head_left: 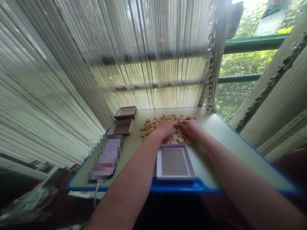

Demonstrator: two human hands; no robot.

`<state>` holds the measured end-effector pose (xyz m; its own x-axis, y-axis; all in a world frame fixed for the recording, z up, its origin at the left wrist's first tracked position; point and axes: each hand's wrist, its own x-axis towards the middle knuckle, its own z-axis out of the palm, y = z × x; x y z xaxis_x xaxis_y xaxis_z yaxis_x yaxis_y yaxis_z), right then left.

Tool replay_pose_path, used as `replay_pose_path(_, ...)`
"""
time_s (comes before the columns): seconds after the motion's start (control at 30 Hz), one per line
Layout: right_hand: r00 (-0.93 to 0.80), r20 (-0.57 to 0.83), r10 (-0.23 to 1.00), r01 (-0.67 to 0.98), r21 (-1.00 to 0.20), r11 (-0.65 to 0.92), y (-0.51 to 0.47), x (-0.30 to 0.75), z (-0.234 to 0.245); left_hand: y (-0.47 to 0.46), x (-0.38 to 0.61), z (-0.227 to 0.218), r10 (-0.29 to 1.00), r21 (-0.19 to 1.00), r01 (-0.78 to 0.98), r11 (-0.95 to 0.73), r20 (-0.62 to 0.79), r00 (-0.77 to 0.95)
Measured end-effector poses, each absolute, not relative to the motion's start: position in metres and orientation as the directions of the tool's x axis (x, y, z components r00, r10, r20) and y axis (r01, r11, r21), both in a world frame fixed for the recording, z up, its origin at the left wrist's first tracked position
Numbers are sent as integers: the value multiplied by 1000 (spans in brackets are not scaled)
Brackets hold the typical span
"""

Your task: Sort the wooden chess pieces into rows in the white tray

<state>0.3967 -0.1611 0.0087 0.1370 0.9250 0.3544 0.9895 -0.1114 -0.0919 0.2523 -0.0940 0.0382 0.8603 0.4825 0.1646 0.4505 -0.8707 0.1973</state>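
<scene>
Many round wooden Chinese chess pieces lie spread in a loose heap on the table, some with red or dark characters facing up, others blank side up. My left hand reaches into the middle of the heap, its fingers bent together on a piece at their tips. Just to its right, my right hand rests over the heap's right side with curled fingers, also closed at a piece. The fingertips of both hands are partly hidden. Nearer to me lies a shallow open box, its grey inside bare.
The pale table has a blue edge. At its left are a shallow tray, another open box and a blurred-out phone with a white cable. Striped curtains and a window with green bars stand behind.
</scene>
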Motion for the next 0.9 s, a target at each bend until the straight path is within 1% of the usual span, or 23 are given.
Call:
replay_pose_path(0.1,184,352,918,982,-102,-158,-165,400,14,-94,253,36,429,174,402,-899,168,888)
replay_pose_path(0.17,230,326,917,972,-122,-200,-170,403,21,-94,253,36,421,158,397,-904,174,890)
replay_pose_path(0.33,290,178,940,950,-176,-259,-188,403,38,-97,254,38,430,136,409,-902,196,881)
replay_pose_path(0.43,318,123,940,938,-188,-292,-192,399,39,-98,255,39,415,131,396,-909,204,887)
replay_pose_path(0.77,383,140,913,912,-216,-349,-190,396,36,-99,253,38,426,165,397,-903,234,874)
replay_pose_path(0.9,340,154,928,918,-267,-292,-190,399,35,-102,254,40,448,167,418,-893,232,863)
